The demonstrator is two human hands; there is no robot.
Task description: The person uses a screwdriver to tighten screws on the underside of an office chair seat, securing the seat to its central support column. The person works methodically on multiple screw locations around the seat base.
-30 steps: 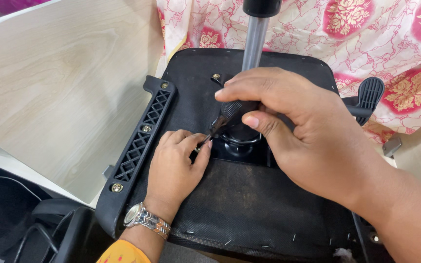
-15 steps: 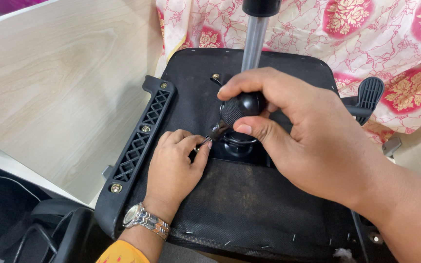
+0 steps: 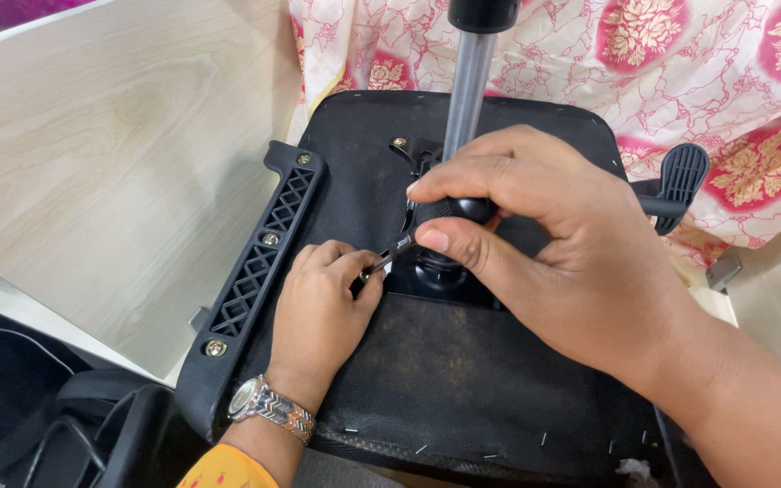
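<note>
- My right hand (image 3: 544,253) is curled over, thumb and forefinger pinched on the black ribbed handle of a screwdriver (image 3: 449,212); the other fingers arch loosely above it.
- The screwdriver lies nearly flat, its thin metal shaft running down-left from the handle toward my left hand (image 3: 323,303).
- My left hand is closed to a loose fist, knuckles up, resting on the black fabric; fingertips pinch around the shaft's tip. What the tip sits in is hidden under my fingers.
- A metal-link wristwatch (image 3: 264,407) sits on my left wrist, a yellow-orange sleeve edge just below it.
- Both hands work on the underside of an office chair seat (image 3: 463,380), upturned, covered in black cloth with small staples along its near edge.
- At the seat's middle, just under my right thumb, is the black mechanism plate; a grey gas-lift column (image 3: 467,90) rises upright from it, toward the top of the view.
- A black lattice-patterned armrest bracket (image 3: 255,271) is screwed along the seat's left edge; three screw heads show.
- A black lever paddle (image 3: 680,176) sticks out at the seat's right side.
- The seat lies on a pale wood tabletop (image 3: 110,163); pink-and-cream floral cloth (image 3: 680,72) lies beyond it.
</note>
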